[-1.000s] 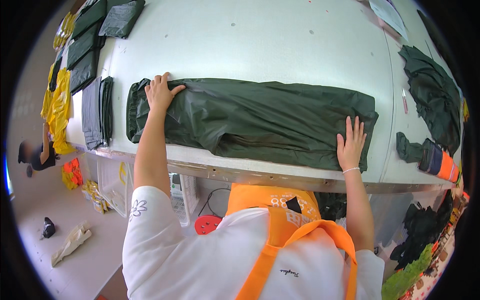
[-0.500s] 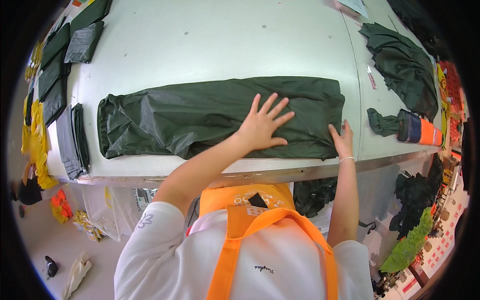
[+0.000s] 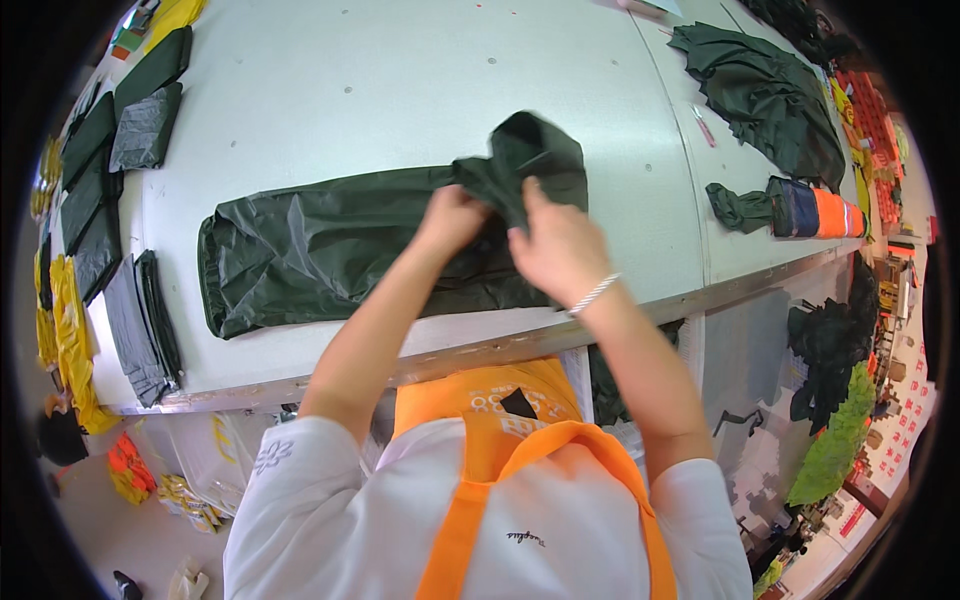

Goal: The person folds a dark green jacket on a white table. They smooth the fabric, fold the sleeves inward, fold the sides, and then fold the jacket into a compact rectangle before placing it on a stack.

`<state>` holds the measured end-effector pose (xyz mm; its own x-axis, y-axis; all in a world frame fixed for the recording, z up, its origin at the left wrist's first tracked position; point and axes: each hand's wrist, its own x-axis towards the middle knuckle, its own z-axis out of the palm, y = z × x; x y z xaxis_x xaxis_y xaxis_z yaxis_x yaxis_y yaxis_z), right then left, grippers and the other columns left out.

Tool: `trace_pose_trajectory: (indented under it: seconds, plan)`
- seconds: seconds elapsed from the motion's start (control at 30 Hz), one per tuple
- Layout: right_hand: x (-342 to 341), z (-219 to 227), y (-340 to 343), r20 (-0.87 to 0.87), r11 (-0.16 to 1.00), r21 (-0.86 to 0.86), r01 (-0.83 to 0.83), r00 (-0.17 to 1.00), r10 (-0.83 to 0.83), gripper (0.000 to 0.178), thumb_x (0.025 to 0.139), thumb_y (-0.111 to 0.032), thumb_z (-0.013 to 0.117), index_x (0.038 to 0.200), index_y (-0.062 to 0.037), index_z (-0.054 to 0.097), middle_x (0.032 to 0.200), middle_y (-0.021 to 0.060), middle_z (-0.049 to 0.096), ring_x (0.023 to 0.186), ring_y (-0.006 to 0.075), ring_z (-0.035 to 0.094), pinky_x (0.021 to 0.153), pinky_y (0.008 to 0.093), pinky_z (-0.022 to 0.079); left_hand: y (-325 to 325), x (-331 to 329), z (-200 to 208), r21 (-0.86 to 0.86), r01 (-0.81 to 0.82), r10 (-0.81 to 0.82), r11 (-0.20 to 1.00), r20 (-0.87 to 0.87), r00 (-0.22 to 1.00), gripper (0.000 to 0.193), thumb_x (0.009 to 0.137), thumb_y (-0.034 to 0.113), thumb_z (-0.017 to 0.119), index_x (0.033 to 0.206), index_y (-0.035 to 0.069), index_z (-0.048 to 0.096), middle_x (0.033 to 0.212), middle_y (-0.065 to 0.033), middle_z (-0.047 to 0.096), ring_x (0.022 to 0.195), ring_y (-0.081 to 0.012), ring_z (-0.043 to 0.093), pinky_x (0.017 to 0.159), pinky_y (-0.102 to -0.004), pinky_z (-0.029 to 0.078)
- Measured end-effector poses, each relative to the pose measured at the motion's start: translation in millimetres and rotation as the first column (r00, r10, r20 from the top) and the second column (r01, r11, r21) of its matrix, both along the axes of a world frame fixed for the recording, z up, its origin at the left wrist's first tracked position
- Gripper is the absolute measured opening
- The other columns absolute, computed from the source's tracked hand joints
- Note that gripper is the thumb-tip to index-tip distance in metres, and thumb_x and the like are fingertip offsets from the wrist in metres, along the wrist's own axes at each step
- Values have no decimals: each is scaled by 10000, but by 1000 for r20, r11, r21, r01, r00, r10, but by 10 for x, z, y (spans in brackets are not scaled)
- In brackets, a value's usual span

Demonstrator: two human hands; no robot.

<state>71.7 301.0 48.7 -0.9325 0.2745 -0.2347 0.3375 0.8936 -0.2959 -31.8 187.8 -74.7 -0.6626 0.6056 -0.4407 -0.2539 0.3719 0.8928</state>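
Note:
A long dark green garment (image 3: 320, 250) of thin, shiny fabric lies across the table in front of me. Its right end is lifted and folded back toward the left, with a loose loop standing up. My left hand (image 3: 452, 218) is closed on the fabric near the fold, fingertips partly hidden. Beside it, my right hand (image 3: 562, 245) grips the turned-up end between thumb and fingers. The garment's gathered left end lies flat, touched by neither hand.
Folded dark green packets (image 3: 90, 150) line the table's left side, near a grey-green folded stack (image 3: 140, 325) and yellow fabric (image 3: 72, 340). At the right are a crumpled dark green garment (image 3: 765, 100), a small knife-like tool (image 3: 704, 127) and an orange-and-navy roll (image 3: 818, 210).
Both hands went from lying open on the flat garment to gripping it. The right hand has moved left, and the garment's right end is now raised and folded over.

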Motion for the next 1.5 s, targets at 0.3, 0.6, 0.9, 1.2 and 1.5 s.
trace_pose_trajectory:
  seconds: [0.3, 0.6, 0.9, 1.2, 1.5]
  plan:
    - [-379, -866, -1174, -114, 885, -435, -166, 985, 129, 552, 894, -220, 537, 1355, 22, 355, 869, 183, 655, 779, 310, 653, 680, 406, 525, -1082, -326, -264, -19, -408, 366, 913, 480, 797, 382, 871, 321, 640, 1028, -16, 555, 945, -111, 606, 850, -190, 599, 752, -328, 500]
    - [-219, -1304, -563, -409, 996, 26, -90, 908, 93, 502, 936, -187, 443, 1401, -32, 335, 1494, 157, 248, 1372, 329, 247, 1098, 494, 222, -1501, -527, -747, 425, -585, -100, 691, 857, 505, 433, 829, 271, 635, 1109, -56, 586, 1108, -187, 630, 1016, -312, 615, 918, -462, 480]
    - [-407, -1410, -328, -285, 955, -91, -281, 926, 245, 542, 908, -237, 501, 1387, -29, 356, 1478, 164, 278, 1366, 321, 258, 1097, 456, 232, -1621, -610, -863, 333, -539, -58, 774, 884, 463, 277, 803, 68, 569, 1011, -111, 611, 963, -196, 670, 851, -288, 672, 812, -399, 547]
    - [-767, -1543, -525, -316, 936, 105, -337, 881, 353, 570, 905, -376, 489, 1418, -162, 366, 1509, 164, 209, 1387, 388, 163, 1102, 532, 162, -1489, -588, -329, -16, -499, 440, 866, 495, 749, 290, 760, 129, 607, 966, -74, 629, 924, -184, 670, 808, -266, 655, 761, -363, 530]
    - [-937, -1374, -887, -235, 917, 173, -359, 890, 392, 619, 868, -321, 562, 1420, -142, 347, 1505, 167, 212, 1382, 387, 176, 1103, 533, 157, -1848, -357, 581, -498, -32, -419, 867, -762, 494, 1168, 428, 568, 804, 1413, 135, 350, 1506, -138, 233, 1379, -367, 207, 1081, -563, 187]
